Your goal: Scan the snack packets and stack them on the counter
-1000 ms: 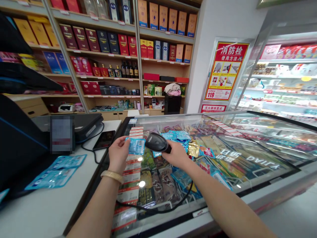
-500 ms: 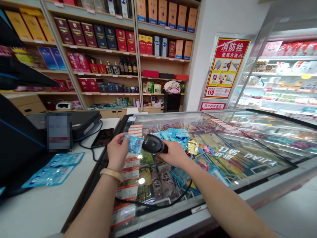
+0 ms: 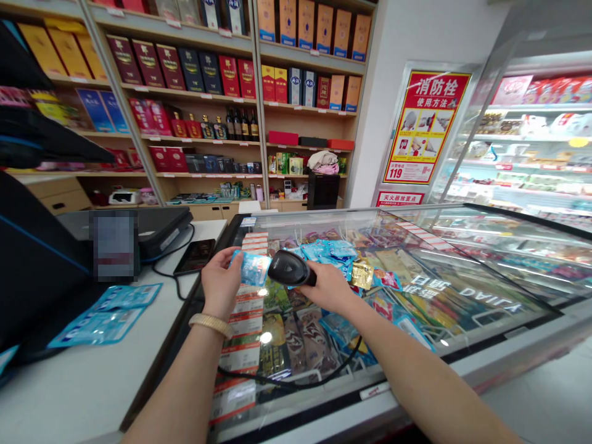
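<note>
Between thumb and fingers, my left hand (image 3: 222,280) pinches a small blue snack packet (image 3: 254,269) above the glass top of a chest freezer (image 3: 333,407). My right hand (image 3: 330,287) is wrapped round a black barcode scanner (image 3: 290,269), whose head faces the packet and is close to it. The scanner's black cable (image 3: 296,387) loops over the glass. Just beyond the scanner lies a pile of blue packets (image 3: 330,250) on the freezer top, with a gold packet (image 3: 362,275) and a red-and-blue packet (image 3: 387,279) to its right.
On the white counter (image 3: 87,388) at left lie more blue packets (image 3: 104,314), a phone (image 3: 195,256) and a small screen (image 3: 115,245) with a blurred display. A dark monitor (image 3: 28,259) stands at the left edge. Shelves of boxed bottles (image 3: 189,69) line the back wall.
The blue packet in my left hand has tilted slightly and catches more light. The whole view has shifted a little; both hands keep their holds.
</note>
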{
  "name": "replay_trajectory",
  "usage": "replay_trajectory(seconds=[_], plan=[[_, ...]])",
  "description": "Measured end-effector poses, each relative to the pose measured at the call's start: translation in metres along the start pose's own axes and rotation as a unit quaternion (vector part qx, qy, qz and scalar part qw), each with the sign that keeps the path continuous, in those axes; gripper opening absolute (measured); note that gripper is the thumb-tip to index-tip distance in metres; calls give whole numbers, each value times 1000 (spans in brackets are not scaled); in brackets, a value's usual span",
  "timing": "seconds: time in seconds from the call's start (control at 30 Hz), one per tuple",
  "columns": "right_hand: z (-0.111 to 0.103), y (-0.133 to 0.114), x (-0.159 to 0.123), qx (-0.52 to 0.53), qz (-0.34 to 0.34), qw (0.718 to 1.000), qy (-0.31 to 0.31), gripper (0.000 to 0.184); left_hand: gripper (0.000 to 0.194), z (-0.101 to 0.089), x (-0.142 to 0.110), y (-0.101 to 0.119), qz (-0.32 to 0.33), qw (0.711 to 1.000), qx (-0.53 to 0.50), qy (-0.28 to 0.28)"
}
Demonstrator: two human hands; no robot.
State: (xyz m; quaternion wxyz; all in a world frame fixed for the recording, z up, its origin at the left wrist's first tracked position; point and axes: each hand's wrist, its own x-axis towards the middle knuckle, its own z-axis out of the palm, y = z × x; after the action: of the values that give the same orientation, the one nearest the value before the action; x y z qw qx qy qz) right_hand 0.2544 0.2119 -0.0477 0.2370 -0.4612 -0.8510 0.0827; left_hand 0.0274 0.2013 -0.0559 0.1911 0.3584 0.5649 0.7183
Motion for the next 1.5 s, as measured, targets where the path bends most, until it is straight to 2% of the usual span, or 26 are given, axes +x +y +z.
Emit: replay_trajectory(seconds=[0.3, 0.37, 0.43, 0.5, 0.6, 0.7, 0.77, 0.83, 0.93, 1.1, 1.2, 1.23, 1.3, 1.37, 1.5], plan=[[4, 2, -1, 32, 0, 999, 29, 24, 40, 0, 1, -6, 37, 999, 28, 10], [5, 3, -1, 42, -1, 998, 37, 25, 39, -5, 3, -3, 67, 996, 55, 18], [7, 5, -2, 56, -6, 998, 40, 27, 39, -18, 8, 3, 104, 990, 97, 22], [8, 7, -1, 67, -12, 997, 43, 27, 39, -42, 17, 13, 143, 976, 159, 36], [9, 9, -1, 64, -13, 997, 48, 26, 38, -96, 34, 26, 175, 940, 282, 82], [10, 9, -1, 61, -12, 997, 50, 26, 33, -155, 54, 32, 156, 897, 395, 126], [9, 8, -1, 59, -11, 997, 50, 26, 30, -188, 65, 31, 144, 862, 466, 136], [10, 8, -1, 57, -10, 997, 49, 26, 30, -210, 72, 28, 132, 824, 537, 128], [10, 8, -1, 61, -9, 997, 51, 26, 33, -224, 75, 24, 114, 775, 615, 90], [9, 8, 0, 84, -7, 994, 70, 29, 37, -222, 67, 21, 140, 742, 654, 52], [7, 8, 1, 114, -4, 990, 87, 32, 37, -212, 60, 25, 182, 702, 685, 76], [6, 8, 1, 128, -3, 987, 94, 32, 36, -206, 58, 26, 200, 697, 682, 94], [5, 8, 2, 158, 3, 981, 109, 29, 34, -187, 53, 31, 240, 713, 648, 119], [4, 9, 3, 186, 9, 975, 125, 26, 34, -160, 49, 35, 276, 749, 591, 112], [4, 12, 7, 246, 17, 955, 166, 24, 36, -90, 35, 33, 292, 841, 455, 8]])
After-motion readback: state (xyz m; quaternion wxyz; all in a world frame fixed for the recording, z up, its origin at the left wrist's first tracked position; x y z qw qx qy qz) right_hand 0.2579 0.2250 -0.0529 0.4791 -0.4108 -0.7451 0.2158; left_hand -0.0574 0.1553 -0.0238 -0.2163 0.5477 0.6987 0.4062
